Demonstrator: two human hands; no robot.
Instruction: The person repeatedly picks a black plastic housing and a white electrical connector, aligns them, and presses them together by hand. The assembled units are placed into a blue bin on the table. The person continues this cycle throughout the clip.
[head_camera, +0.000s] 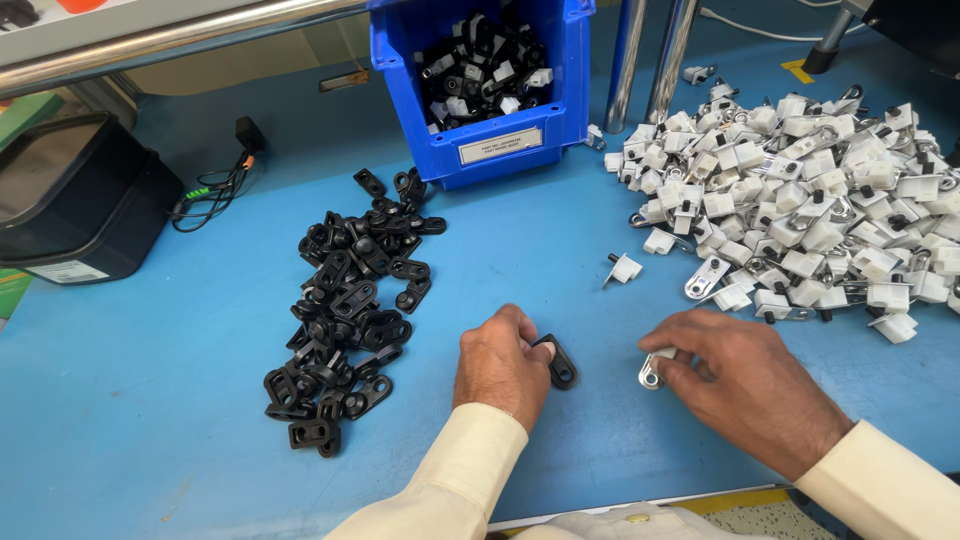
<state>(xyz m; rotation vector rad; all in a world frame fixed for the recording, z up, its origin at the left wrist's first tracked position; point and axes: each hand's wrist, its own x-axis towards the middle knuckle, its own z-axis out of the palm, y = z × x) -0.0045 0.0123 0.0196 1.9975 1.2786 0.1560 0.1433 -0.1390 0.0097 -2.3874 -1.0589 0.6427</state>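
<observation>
Fingers of left hand (500, 362) on one black clip (560, 362), right hand (745, 385) on one metal clip (652, 372)

At the far edge of the blue surface (560, 250) stands a blue plastic bin (480, 130), open at the top and at its front lip, and it works as the one real container here. On its front wall sits a small white rectangular label (500, 146), wider than tall, with dark print too fine to tell. Off to the left a black box-like case (75, 200) rests near the edge, and a white rectangular sticker (68, 271) with dark print is stuck low on its front face. A short yellow strip of tape (797, 70) lies at the far right, beside a black stand.
</observation>
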